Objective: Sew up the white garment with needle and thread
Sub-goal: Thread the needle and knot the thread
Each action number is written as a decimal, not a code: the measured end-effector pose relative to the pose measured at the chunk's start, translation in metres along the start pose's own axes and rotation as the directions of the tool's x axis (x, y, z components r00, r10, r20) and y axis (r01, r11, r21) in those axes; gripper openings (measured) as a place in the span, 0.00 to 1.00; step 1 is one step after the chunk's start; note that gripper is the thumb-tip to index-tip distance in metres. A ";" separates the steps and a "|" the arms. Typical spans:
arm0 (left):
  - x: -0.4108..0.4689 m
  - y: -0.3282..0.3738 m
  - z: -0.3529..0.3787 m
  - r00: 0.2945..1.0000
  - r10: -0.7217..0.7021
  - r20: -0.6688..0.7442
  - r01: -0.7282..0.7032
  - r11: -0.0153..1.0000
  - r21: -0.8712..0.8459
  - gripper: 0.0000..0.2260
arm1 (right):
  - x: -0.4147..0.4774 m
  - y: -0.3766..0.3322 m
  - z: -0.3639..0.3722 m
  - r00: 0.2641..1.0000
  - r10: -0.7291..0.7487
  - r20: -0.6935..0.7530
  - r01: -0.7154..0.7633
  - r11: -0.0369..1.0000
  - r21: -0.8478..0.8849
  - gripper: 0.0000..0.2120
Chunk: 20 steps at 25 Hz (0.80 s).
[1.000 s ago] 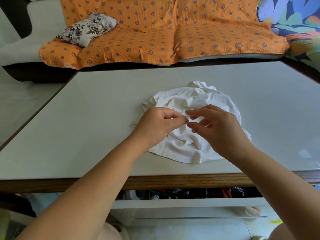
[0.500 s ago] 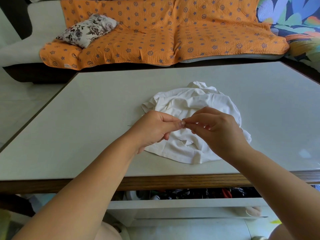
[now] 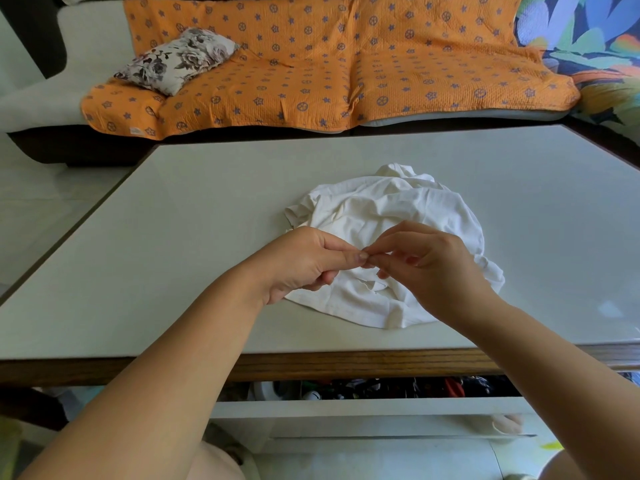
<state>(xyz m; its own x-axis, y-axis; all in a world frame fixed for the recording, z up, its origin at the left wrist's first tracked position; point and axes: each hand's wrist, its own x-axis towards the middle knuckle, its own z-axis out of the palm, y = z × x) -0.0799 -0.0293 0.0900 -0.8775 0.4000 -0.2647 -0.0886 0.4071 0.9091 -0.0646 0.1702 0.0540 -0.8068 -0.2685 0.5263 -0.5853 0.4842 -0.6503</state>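
Two bare hands raised over the near half of a pale bench [image 3: 173, 237], tips meeting just above a white garment [image 3: 398, 209]. Left hand [image 3: 304, 261] with fingers [image 3: 360, 258] closed, thumb pressed against forefinger in a pinch, remaining fingers curled under the palm. Right hand [image 3: 436, 268] likewise closed in a pinch at thumb and forefinger, tips touching those of the left, other fingers loosely bent. Needle and thread too fine to make out; whatever is held between the tips not discernible. Garment crumpled in a rounded heap, right of the bench's centre, its near hem close to the near edge and its far folds around the middle of the top; well apart from the left and right edges. Wooden rim along the near edge, with an open drawer [image 3: 363, 389] of mixed small items below it. Beyond the far edge, a sofa under an orange patterned cover [image 3: 311, 64], a floral cushion [image 3: 176, 60] toward its left end, and a leaf-print fabric [image 3: 588, 36] toward the far right corner.
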 end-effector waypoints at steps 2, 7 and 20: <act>0.000 0.000 0.000 1.000 0.001 0.010 -0.001 1.000 0.001 0.11 | 0.000 -0.002 0.000 1.000 0.006 0.013 -0.006 1.000 -0.021 0.03; 0.000 0.002 0.005 0.999 0.039 -0.020 -0.039 0.999 0.018 0.08 | -0.001 -0.011 0.000 0.994 0.110 -0.010 -0.110 0.989 -0.100 0.08; 0.008 -0.012 -0.005 0.999 0.007 -0.046 -0.013 0.991 -0.132 0.07 | 0.020 -0.014 -0.022 0.680 0.653 0.333 -0.426 -0.018 0.904 0.07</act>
<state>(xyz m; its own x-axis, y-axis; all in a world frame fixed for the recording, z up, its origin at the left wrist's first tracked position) -0.0884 -0.0350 0.0785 -0.8986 0.3650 -0.2434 -0.1388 0.2899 0.9469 -0.0710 0.1764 0.0855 -0.9576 -0.1438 -0.2498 0.2820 -0.6474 -0.7081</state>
